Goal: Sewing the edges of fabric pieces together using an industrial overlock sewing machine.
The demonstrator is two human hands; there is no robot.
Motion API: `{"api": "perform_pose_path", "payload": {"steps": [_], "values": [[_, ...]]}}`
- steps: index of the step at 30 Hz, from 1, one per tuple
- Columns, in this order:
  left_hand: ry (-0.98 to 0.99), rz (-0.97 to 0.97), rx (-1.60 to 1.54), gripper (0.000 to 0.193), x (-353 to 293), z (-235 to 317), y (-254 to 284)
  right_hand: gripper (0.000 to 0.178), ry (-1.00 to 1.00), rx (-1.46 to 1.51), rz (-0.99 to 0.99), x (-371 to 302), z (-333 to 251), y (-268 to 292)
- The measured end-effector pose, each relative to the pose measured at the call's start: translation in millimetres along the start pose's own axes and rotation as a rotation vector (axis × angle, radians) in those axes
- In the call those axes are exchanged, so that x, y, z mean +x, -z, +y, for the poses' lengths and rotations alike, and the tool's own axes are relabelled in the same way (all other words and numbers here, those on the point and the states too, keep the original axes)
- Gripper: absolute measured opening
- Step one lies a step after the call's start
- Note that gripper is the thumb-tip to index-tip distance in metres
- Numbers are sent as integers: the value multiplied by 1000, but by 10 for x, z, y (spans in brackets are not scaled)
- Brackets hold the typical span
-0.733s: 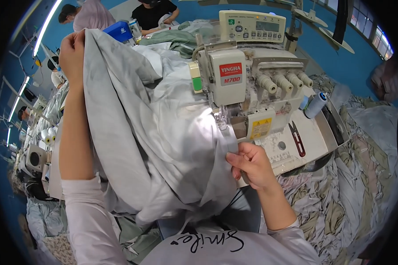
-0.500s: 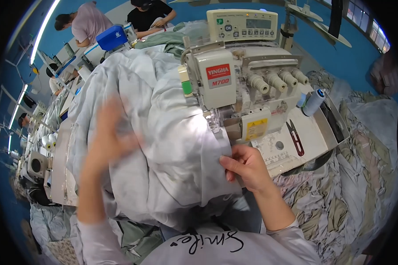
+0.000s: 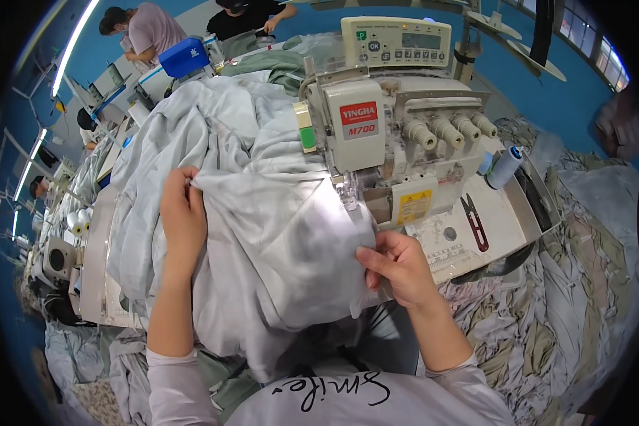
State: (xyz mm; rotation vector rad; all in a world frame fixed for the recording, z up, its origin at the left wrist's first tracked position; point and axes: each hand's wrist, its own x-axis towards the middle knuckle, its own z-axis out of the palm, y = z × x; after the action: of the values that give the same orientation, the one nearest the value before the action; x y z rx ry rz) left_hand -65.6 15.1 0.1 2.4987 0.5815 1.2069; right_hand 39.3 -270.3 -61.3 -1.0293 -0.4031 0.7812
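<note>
Less than a second ago a blur over the cloth, the left hand [image 3: 182, 206] has now settled at nine o'clock from the steel presser foot [image 3: 348, 195], pinching a raised fold of pale grey, softly creased cloth [image 3: 270, 263]. At five o'clock the right hand [image 3: 397, 266] grips the cloth's right edge between thumb and fingers. Drooping lapward at seven, the cloth spreads up to eleven, covering much of the pale, straight-edged counter [image 3: 96, 284]. Toward four, a flat ruled plate [image 3: 440, 252] leaves room between right hand and dark-red-handled metal snips [image 3: 474, 226]. Beyond, at two, are ribbed cream dials [image 3: 447, 132].
</note>
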Motion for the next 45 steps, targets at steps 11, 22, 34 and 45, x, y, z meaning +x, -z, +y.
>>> {"api": "perform_pose_path", "payload": {"steps": [11, 22, 34, 45], "values": [[-161, 80, 100, 14, 727, -238, -92, 18, -24, -67, 21, -10, -36, -24], [-242, 153, 178, 13, 1211, -367, -134, 18, -14, -68, 9, -12, -30, -9], [-459, 234, 391, 18, 1923, -243, -35, 19, -40, -112, 76, -48, -100, -125], [-1025, -471, -26, 60, -483, 1081, -351, 18, 16, -48, 151, -89, 46, -86]]}}
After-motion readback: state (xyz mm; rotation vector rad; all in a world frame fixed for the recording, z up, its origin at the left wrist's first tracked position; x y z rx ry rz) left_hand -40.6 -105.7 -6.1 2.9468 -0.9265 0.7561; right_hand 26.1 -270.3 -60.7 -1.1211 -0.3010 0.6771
